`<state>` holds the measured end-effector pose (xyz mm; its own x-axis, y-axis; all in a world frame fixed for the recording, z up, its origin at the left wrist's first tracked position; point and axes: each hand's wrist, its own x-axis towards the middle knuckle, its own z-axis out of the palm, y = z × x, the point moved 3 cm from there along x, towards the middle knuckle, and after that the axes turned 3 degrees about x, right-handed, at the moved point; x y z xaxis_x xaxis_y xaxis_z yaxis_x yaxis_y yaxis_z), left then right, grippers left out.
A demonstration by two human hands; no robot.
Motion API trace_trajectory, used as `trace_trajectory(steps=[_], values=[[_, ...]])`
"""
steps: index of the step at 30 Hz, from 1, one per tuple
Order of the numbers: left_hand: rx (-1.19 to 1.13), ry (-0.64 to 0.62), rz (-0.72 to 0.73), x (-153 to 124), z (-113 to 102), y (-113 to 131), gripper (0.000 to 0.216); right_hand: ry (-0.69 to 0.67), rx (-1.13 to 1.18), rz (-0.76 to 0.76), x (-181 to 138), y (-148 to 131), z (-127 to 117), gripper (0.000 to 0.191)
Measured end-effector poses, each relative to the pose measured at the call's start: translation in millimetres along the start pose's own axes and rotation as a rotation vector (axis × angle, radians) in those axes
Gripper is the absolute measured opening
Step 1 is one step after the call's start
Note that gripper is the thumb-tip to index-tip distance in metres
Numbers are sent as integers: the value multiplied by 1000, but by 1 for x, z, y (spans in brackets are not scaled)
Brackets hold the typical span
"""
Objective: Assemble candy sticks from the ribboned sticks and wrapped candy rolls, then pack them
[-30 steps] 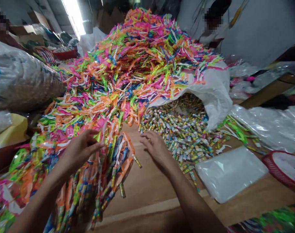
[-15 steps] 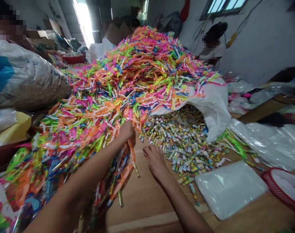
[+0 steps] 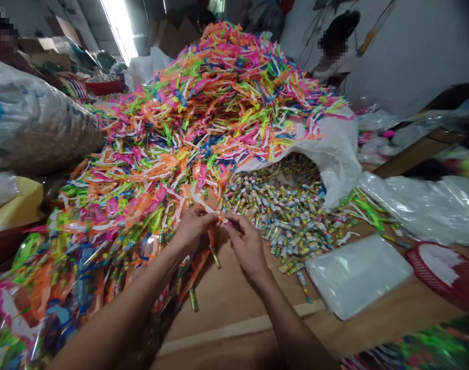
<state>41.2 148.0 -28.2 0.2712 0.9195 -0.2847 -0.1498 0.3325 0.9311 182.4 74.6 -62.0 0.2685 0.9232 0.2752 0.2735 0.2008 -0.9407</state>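
My left hand (image 3: 193, 228) pinches a thin white-and-orange plastic toy piece (image 3: 204, 202) above the wooden table. My right hand (image 3: 247, 244) meets it from the other side, thumb and forefinger closed at the near end of the piece; the exact contact is partly hidden by the fingers. Behind both hands rises a big heap of bright plastic pieces (image 3: 219, 103) in pink, orange, green and blue. Right of my right hand lies a spread of small wrapped tubes (image 3: 292, 226), spilling out of a white sack (image 3: 340, 159).
A stack of clear plastic bags (image 3: 359, 275) lies on the wooden table (image 3: 234, 303), with a red basket (image 3: 430, 272) at its right. A large filled sack (image 3: 37, 123) stands at the left. Other people sit beyond the heap.
My left hand has drawn back from the heap with the plastic piece. My right hand has risen from the table to join it. The view has tilted slightly down.
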Motion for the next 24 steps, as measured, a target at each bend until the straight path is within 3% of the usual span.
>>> trace_trajectory(steps=[7,13,17,24], values=[[9,44,52,-16,7,-1,29,19,26,-14,-7,-12,-2,20],[218,85,94,-18,4,0,18,33,55,56,-9,-7,-1,20],[309,-29,61,-23,1,0,21,33,224,168,-8,-4,-2,21],[195,-187,52,-39,-4,3,32,-29,373,252,-21,-13,4,28]])
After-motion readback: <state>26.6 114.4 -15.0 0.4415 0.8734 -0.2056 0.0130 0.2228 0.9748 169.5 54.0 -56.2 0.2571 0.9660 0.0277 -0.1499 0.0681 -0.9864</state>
